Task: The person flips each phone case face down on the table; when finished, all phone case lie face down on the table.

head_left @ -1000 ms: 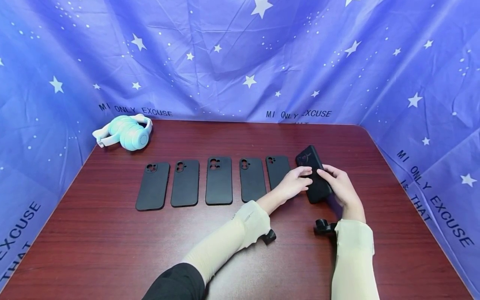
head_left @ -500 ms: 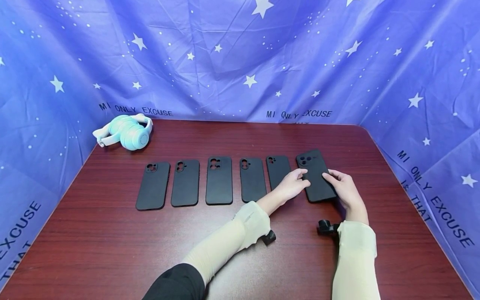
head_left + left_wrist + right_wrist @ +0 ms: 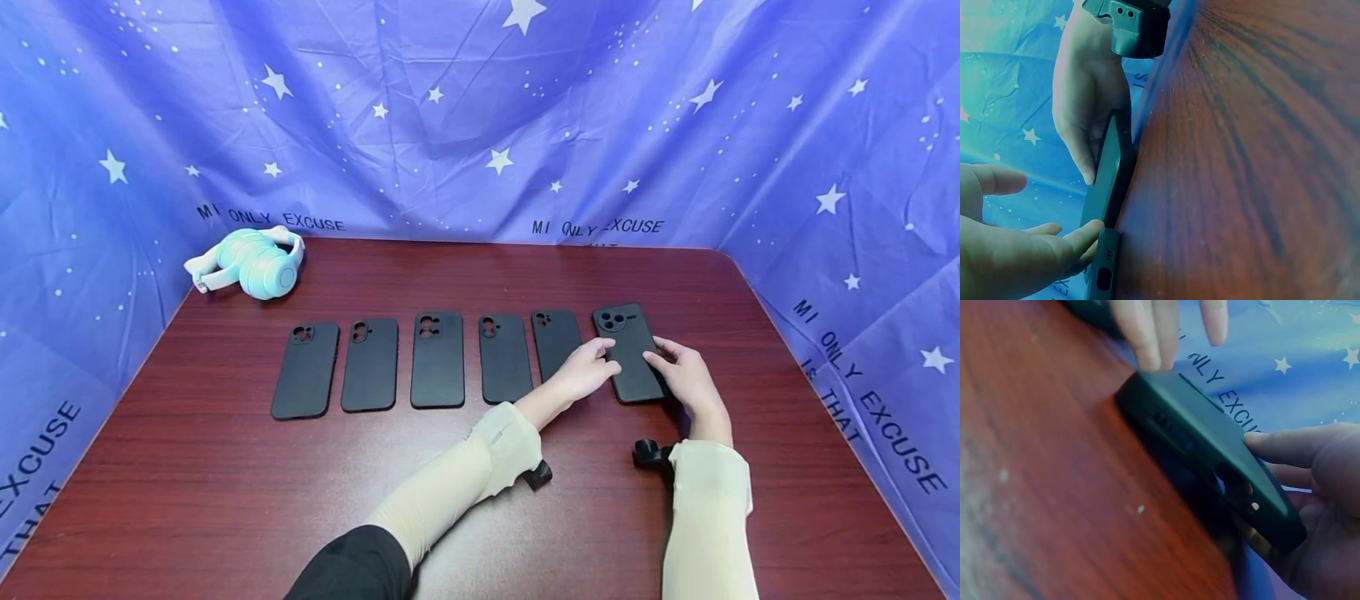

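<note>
While a starry blue cloth (image 3: 480,125) hangs behind and around it, a dark red tabletop (image 3: 225,500) holds a pair of pale turquoise headphones (image 3: 251,262) at its far left corner. To their right runs a neat row of five black phone cases (image 3: 437,360) lying face down, near one another but not touching. The person's left hand (image 3: 588,371) comes next, its straight fingers resting on the near left edge of a sixth, larger black phone case (image 3: 628,350) at the right end of the row. The right hand (image 3: 686,379) grips that case's near right edge, fingers curled round it. In the right wrist view this end seems lifted slightly off the wood, though the blur makes that uncertain. To set it down well, I would judge the case should be lowered flat, parallel with its neighbours, with an even gap kept from the fifth case.
</note>
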`<state>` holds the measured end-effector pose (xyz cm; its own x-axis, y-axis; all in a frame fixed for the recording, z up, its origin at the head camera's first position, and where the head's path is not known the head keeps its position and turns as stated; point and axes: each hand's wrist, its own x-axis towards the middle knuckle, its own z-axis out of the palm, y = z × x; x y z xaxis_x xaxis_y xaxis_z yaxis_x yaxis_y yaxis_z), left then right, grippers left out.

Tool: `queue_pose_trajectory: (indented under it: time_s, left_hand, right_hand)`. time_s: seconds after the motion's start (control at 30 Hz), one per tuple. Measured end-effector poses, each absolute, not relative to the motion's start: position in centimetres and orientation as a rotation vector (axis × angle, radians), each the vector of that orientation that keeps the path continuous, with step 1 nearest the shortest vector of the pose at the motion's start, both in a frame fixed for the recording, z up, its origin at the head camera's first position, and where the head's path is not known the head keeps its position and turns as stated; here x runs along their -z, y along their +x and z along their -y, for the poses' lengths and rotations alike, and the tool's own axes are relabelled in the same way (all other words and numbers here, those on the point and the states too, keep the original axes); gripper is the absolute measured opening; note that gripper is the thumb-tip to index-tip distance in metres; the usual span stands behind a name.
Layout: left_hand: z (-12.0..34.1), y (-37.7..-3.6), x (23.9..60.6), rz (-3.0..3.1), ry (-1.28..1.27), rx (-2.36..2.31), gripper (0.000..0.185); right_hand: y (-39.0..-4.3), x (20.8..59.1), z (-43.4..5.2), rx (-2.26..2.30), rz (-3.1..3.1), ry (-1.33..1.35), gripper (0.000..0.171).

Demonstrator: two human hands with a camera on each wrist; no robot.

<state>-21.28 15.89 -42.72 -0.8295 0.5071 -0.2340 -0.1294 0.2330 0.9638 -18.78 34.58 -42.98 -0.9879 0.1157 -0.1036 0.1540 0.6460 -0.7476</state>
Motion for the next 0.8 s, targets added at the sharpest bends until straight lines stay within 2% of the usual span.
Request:
queue_pose_trajectory:
  time_s: [0.4,0.7,0.8]
  left_hand:
    - [-15.8,-21.7,42.7,-2.042,0.428,-1.550,0.051]
    - [-15.7,-21.8,42.8,-2.045,0.459,-1.526,0.053]
    - [-15.0,-21.7,42.5,-2.032,0.472,-1.536,0.053]
  right_hand:
    - [-19.1,43.8,-34.5,1.038,-2.989,0.133,0.050]
    - [-19.0,44.2,-34.8,1.188,-2.972,0.211,0.051]
    - [-19.0,44.5,-35.0,1.390,-2.882,0.274,0.052]
